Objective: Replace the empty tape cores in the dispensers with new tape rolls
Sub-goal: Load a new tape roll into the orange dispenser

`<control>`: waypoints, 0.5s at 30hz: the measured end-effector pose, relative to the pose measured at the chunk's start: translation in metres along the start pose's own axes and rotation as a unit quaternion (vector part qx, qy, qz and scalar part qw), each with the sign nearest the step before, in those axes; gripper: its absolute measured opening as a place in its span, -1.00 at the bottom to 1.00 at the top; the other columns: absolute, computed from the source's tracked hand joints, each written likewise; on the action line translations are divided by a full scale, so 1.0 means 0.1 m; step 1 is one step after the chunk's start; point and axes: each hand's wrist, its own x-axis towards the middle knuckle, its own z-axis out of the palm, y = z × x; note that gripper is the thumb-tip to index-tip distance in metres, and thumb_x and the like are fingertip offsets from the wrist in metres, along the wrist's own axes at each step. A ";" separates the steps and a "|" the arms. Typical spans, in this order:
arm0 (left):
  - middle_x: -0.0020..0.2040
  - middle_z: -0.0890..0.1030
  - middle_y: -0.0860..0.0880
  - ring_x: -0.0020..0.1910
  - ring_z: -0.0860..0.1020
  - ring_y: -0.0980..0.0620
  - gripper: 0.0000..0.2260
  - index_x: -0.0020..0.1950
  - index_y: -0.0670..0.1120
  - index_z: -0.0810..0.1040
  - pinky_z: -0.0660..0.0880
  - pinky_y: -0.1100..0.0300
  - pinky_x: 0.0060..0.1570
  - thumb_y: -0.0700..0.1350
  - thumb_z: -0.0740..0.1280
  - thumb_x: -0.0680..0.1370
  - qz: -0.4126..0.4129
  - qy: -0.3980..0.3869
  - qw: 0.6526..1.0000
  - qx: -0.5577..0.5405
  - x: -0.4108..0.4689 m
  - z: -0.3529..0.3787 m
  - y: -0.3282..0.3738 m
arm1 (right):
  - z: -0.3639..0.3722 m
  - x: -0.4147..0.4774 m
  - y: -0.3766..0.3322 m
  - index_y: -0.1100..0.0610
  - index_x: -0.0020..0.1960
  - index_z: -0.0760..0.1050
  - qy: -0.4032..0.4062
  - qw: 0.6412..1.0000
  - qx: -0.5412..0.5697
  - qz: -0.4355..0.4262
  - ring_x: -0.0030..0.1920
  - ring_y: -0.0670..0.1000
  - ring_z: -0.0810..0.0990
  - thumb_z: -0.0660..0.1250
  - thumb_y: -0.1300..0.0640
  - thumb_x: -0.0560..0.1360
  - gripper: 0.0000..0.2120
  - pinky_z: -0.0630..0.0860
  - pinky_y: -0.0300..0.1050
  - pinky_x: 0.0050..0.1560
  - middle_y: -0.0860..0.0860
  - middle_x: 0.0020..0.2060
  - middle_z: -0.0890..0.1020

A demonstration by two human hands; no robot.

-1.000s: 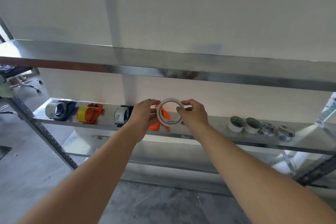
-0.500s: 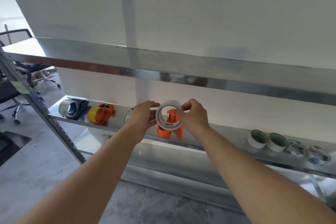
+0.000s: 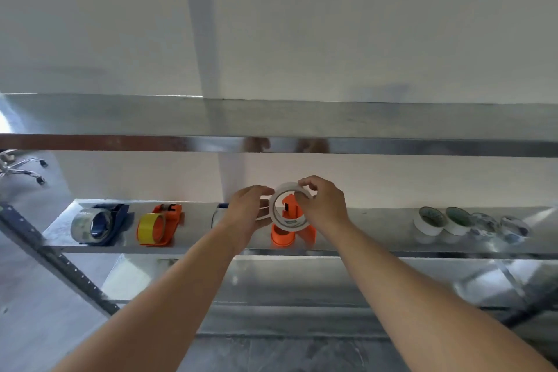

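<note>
Right fingers (image 3: 305, 190): curled over the tape roll (image 3: 290, 224) at its 1 o'clock rim, pinching it.
Left fingers (image 3: 262, 216): reach in at the roll's 9 o'clock side with the thumb near 10 o'clock. They seem to clasp the rim, though the contact is partly hidden.
Hands: the right hand (image 3: 326, 208) and left hand (image 3: 246, 214) flank the roll at 3 and 9 o'clock.
Roll's place: held upright in the air, hole facing the camera, just in front of and above the orange dispenser (image 3: 279, 238). It is not yet seated on it.
Handling: probably light and stiff, a wound ring on a hard core. The outer face looks smooth, so the grip could slip.
Where to hold: best taken across the outer rim, as now, which leaves the hole free to slide over the dispenser's drum.
Risk: a tilted roll could jam on the drum.
Shelf (image 3: 377, 222): carries everything.
At 9 o'clock: a blue dispenser (image 3: 116, 216) and another orange one (image 3: 170, 220), both loaded.
At 3 o'clock: spare rolls (image 3: 430, 222) in a row, well apart.
</note>
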 end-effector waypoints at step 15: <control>0.16 0.69 0.10 0.05 0.65 0.06 -0.64 0.26 -0.03 0.68 0.57 0.22 0.10 -0.30 0.56 0.51 0.141 0.003 0.978 0.153 0.17 -0.12 -0.13 | 0.11 0.01 -0.14 0.05 0.14 0.52 0.054 0.997 -0.058 0.011 -0.02 -0.02 0.55 0.39 0.01 0.61 -0.83 0.34 -0.36 -0.19 0.00 0.05 0.57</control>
